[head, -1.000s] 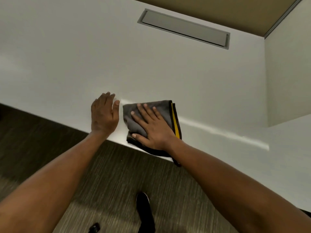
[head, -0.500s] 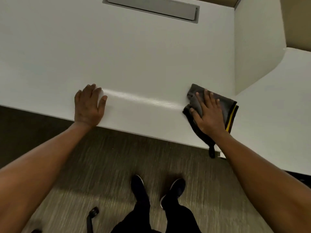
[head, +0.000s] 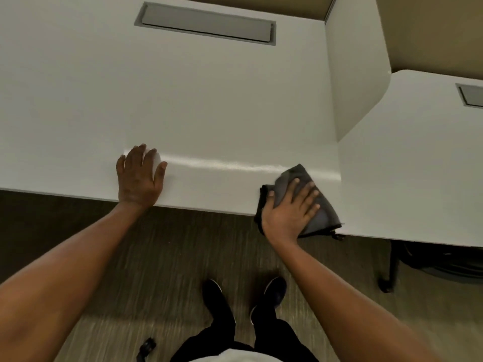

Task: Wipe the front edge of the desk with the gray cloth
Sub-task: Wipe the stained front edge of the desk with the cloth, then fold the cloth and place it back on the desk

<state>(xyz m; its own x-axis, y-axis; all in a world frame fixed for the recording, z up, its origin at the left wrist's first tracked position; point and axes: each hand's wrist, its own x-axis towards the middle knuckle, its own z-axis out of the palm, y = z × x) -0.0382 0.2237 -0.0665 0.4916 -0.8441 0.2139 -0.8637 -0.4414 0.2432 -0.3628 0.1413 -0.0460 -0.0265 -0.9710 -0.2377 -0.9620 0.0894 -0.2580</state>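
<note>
Fingers (head: 304, 190) of right hand (head: 288, 211) splayed flat on crumpled gray cloth (head: 321, 215) at smooth white desk (head: 209, 105) edge.

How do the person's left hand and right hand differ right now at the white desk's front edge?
The left hand lies bare and flat on the white desk, while the right hand presses on the folded gray cloth. The left hand sits mid-edge; the right hand is at the desk's right corner, beside the neighbouring desk. Both are palm-down with fingers spread, wrists over the front edge.
</note>
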